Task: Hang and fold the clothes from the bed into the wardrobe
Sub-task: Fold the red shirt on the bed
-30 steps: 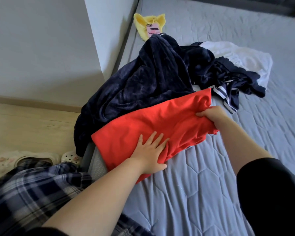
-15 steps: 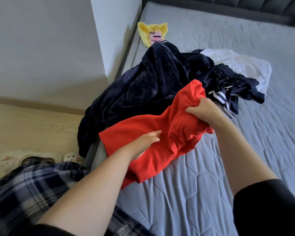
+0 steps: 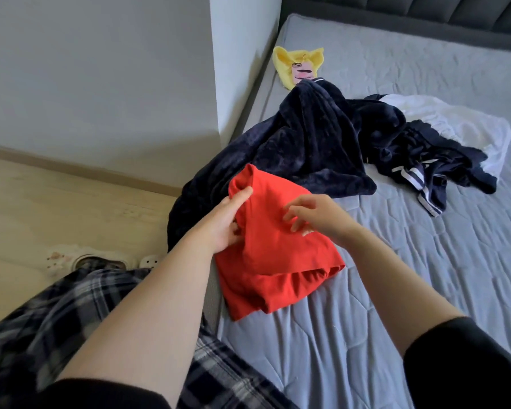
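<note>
At the near edge of the bed, the left hand (image 3: 227, 222) grips the upper left fold of a bright red, smooth-knit garment (image 3: 275, 261), thumb laid over the top of the cloth and fingers tucked beneath it, so that this corner stands lifted off the mattress. The right hand (image 3: 313, 216) hovers just over the middle of the same garment with its fingers loosely curled and spread; it seems to brush the cloth at the fingertips, but whether it pinches any I cannot tell. The red garment lies doubled over on itself, its long axis running from the raised corner at the left hand down and toward the person, with a rolled fold along its lower right edge resting on the grey quilted mattress (image 3: 425, 290). The free bulk of it therefore lies below and to the right of the grip, nearer the right hand, which looks best placed to take or flatten the next fold. Just behind the red cloth, touching it, is a heap of dark navy plush fabric (image 3: 301, 149); further right lie a navy garment with white stripes (image 3: 425, 166) and a white garment (image 3: 460, 128). A yellow soft item with a pink face (image 3: 295, 66) lies beyond. The wardrobe is not in view.
</note>
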A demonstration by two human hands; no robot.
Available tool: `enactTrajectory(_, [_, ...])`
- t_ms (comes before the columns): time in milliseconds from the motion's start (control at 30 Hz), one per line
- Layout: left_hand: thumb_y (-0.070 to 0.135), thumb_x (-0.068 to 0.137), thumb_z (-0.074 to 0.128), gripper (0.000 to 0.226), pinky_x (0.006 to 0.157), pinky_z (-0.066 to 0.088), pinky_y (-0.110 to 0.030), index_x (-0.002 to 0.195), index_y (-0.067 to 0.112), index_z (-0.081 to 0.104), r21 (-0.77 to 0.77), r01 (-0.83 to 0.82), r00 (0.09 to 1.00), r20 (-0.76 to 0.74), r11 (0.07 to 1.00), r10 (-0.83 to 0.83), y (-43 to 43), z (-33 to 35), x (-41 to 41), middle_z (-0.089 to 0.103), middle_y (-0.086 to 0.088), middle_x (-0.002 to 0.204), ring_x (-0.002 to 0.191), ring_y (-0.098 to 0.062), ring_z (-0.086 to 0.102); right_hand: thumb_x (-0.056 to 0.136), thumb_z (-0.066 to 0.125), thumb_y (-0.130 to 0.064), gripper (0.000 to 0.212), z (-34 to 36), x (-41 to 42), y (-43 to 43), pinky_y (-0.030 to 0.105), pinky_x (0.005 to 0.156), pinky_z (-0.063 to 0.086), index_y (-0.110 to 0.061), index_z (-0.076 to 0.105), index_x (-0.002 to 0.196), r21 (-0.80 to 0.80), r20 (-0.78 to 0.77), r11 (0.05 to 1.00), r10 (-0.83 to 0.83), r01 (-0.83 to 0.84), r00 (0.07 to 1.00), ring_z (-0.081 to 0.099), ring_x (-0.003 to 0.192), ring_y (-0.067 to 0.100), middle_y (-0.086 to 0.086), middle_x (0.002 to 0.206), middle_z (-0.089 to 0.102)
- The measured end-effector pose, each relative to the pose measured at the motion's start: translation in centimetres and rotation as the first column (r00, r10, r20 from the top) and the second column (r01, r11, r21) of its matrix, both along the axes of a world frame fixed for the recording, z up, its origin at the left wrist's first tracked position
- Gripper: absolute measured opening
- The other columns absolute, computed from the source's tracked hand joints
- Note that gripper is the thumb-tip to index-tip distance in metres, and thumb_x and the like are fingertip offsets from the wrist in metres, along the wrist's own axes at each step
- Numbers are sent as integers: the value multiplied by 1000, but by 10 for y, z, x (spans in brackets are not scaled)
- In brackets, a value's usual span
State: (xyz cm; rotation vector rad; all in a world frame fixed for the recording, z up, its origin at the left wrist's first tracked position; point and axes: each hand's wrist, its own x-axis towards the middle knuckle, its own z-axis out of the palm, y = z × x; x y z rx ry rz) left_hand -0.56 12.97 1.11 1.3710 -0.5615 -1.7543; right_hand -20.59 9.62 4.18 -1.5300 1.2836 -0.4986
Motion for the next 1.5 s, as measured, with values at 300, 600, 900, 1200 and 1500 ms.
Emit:
enactTrajectory(300, [-18, 69, 55, 32, 75, 51, -35, 90, 4, 66, -9, 97, 943, 321, 995, -89, 16, 6, -20, 68, -16, 86, 81, -31, 64, 73, 32, 28, 62, 4, -2, -41, 10, 83, 45, -1, 57, 121, -174, -118, 977, 102, -122, 988, 57, 104, 12, 13, 117, 62])
enactTrajectory(600, [-19, 67, 61, 37, 74, 48, -35, 94, 5, 60, -28, 337, 816, 507, 941, -277, 33, 21, 3, 60, -14, 87, 81, -24, 57, 94, 46, -13, 32, 20, 63, -63, 27, 61, 40, -19, 64, 69, 135, -272, 859, 512, -494, 815, 48, 60, 12, -5, 63, 58])
enactTrajectory(900, [-29, 75, 39, 41, 61, 55, -34, 89, 4, 59, 119, 118, 968, 206, 986, -140, 36, 7, 17, 62, -14, 81, 73, -27, 62, 94, 51, -46, 56, -16, 47, -92, 21, 44, 32, -13, 43, 49, -73, -706, 920, 225, -384, 672, 39, 47, 14, 1, 51, 41])
enactTrajectory(1200, [24, 78, 77, 46, 93, 50, -45, 120, 21, 59, 165, -56, 993, 116, 985, 37, 33, -1, 20, 67, -8, 112, 102, -26, 64, 77, 66, -54, 38, -33, 13, -93, 18, 76, 50, -20, 74, 93, 303, -68, 856, 458, -419, 886, 68, 89, 11, 1, 97, 74])
enactTrajectory(1500, [4, 82, 68, 36, 96, 49, -42, 118, 2, 63, 153, -289, 901, 378, 945, 214, 21, -25, 18, 66, -12, 106, 101, -31, 62, 82, 66, -53, 43, -28, 26, -96, 17, 56, 42, -16, 67, 60, 95, -501, 915, 383, -391, 776, 53, 55, 4, -8, 56, 59])
